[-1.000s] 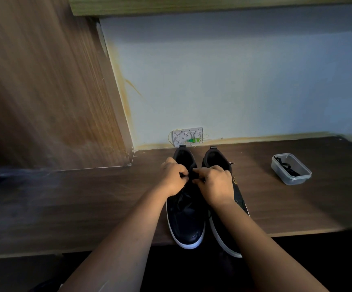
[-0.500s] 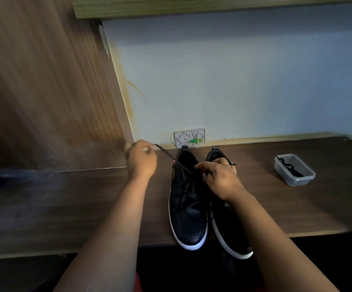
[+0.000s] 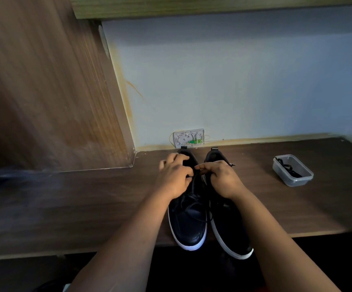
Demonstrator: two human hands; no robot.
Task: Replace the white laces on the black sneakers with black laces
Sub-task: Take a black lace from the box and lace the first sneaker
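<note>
- Counter (image 3: 86,207): dark wood surface, running across my view; a wood panel closes it off at 9 o'clock, a pale wall stands at 12.
- Left sneaker (image 3: 188,226): black with a white sole, toe pointing toward me at 6 o'clock and overhanging the counter edge. A black lace (image 3: 194,205) is threaded over its tongue, loose strands trailing toward the toe.
- Right sneaker (image 3: 227,228): same make, touching the left one at its 3 o'clock, toe likewise over the edge.
- Left hand (image 3: 174,178): resting on the collar of the left sneaker, fingers curled and pinched at the top eyelets; I read it as closed on the black lace, though the strand inside the pinch is hard to make out.
- Right hand (image 3: 223,178): at 3 o'clock of the left hand, nearly touching it, fingertips pinched together over the gap between the two sneakers. I cannot tell what it holds.
- Plastic tub (image 3: 293,170): clear, lidless, well apart at 3 o'clock of the hands, with a dark coiled lace inside.
- Wall plate (image 3: 188,138): white, at 12 o'clock, just behind the heels.
</note>
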